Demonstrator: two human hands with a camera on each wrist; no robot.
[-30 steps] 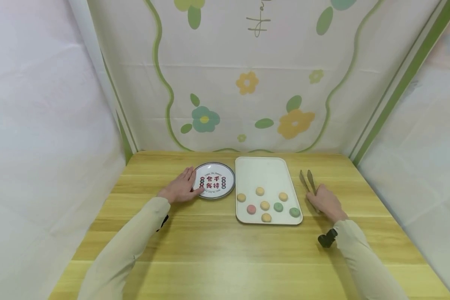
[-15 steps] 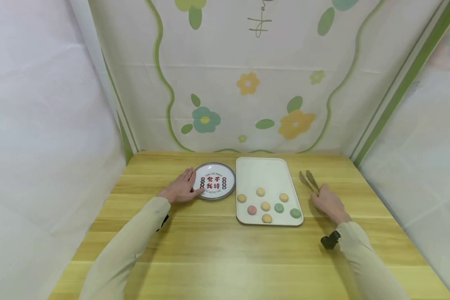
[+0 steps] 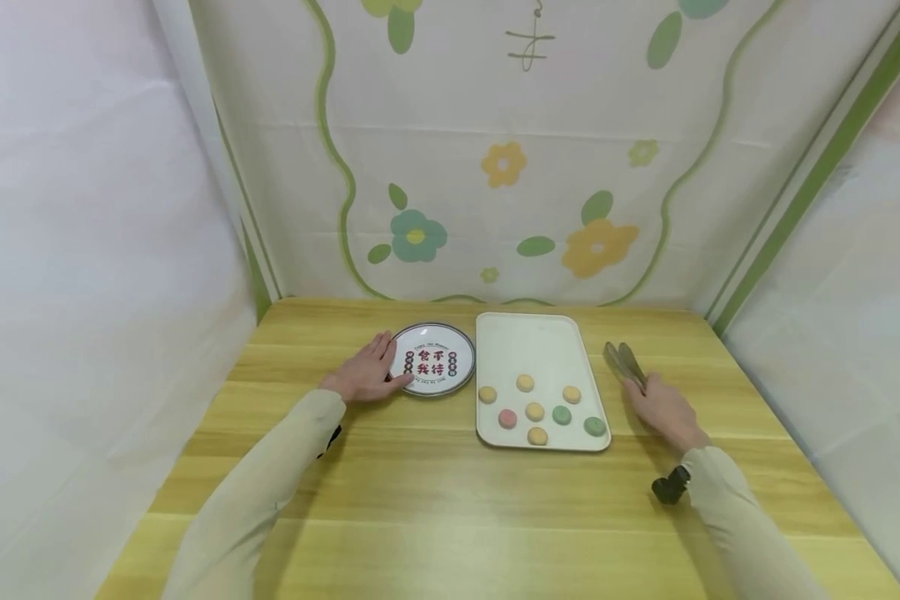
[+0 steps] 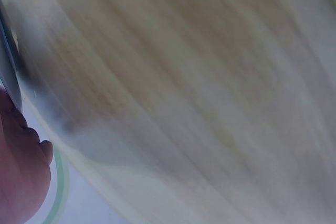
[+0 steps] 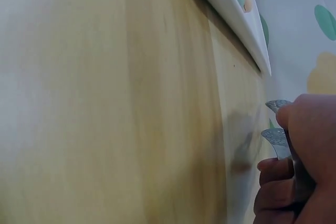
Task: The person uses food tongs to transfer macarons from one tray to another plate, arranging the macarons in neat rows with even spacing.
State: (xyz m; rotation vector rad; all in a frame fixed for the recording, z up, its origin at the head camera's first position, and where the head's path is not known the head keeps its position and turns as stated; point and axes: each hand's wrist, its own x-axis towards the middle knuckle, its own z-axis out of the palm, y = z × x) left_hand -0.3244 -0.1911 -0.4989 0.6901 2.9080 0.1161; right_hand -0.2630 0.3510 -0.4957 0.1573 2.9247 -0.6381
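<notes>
My left hand (image 3: 367, 371) rests at the left side of a round white plate (image 3: 437, 385) with a dark rim and red lettering. Its fingers lie straight along the rim, and the thumb reaches over the front edge. In the left wrist view only part of the hand (image 4: 23, 171) shows, against the plate's edge (image 4: 9, 69). To the right of the tray, my right hand (image 3: 663, 410) grips metal tongs (image 3: 627, 360). Their two textured tips (image 5: 276, 136) point away from me, a small gap between them. Nothing shows between the tips.
A white rectangular tray (image 3: 528, 342) lies between plate and tongs. Several yellow macarons (image 3: 535, 412), one pink macaron (image 3: 507, 419) and two green macarons (image 3: 562, 415) sit in its near half. Behind the wooden table (image 3: 435, 517) hangs a flowered cloth (image 3: 450, 167).
The tips of the tongs have come closer together in my right hand, which has shifted slightly right. My left hand stays at the plate. The head view has shifted a little.
</notes>
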